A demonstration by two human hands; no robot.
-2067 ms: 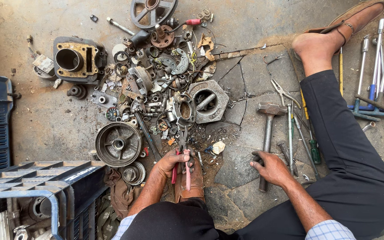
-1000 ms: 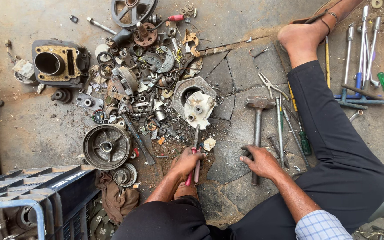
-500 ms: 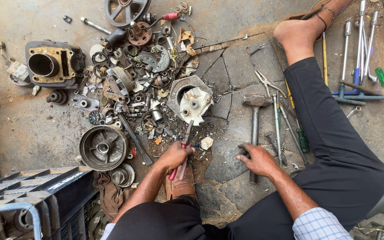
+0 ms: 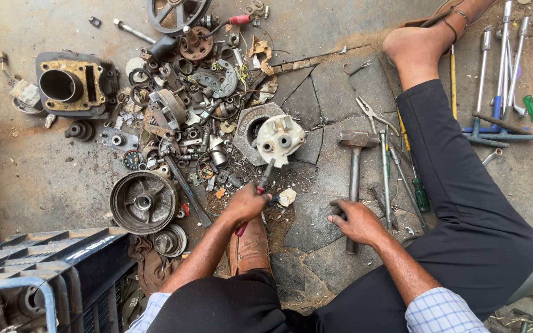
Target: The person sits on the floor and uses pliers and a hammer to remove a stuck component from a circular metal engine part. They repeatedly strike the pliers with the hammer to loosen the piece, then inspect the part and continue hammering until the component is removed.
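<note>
Steel hammer [image 4: 354,179] lies on cracked stone, its handle end under the right hand [image 4: 358,220], fingers curled loosely round it. Head-heavy and stiff, it looks best gripped low. Left hand [image 4: 246,204] is closed round pliers [image 4: 260,188] beside a white casting [image 4: 280,139].

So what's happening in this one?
A person sits on a cracked concrete floor among scattered engine parts. The left hand grips red-handled pliers, whose tip holds a pale metal housing lifted over a grey ring-shaped part. The right hand rests on the handle of a hammer lying flat. Screwdrivers and wrenches lie to the right, and a brake drum to the left.
</note>
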